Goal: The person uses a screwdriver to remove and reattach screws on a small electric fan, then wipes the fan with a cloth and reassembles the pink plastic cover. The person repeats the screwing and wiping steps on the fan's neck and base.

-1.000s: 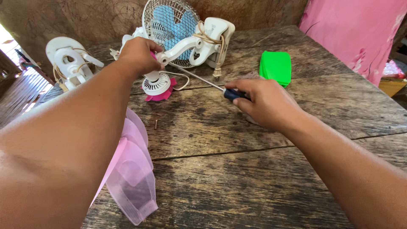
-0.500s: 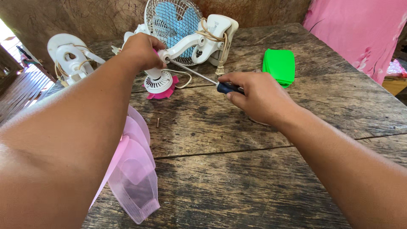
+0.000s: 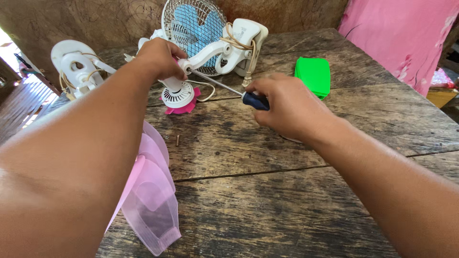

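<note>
Since a second ago, right hand (image 3: 291, 107) gripping dark-handled metal screwdriver (image 3: 224, 87) has advanced its tip into white plastic fan bracket (image 3: 203, 56); left hand (image 3: 158, 57) clamps bracket. Screw seemingly engaged.

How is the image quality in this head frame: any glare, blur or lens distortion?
Head view: daylight blows out the upper left edge; the left forearm looms large and soft near the lens, a wide-angle stretch; the right hand, screwdriver and white fan part are sharp; soft shadows lie on the wooden table.
</note>
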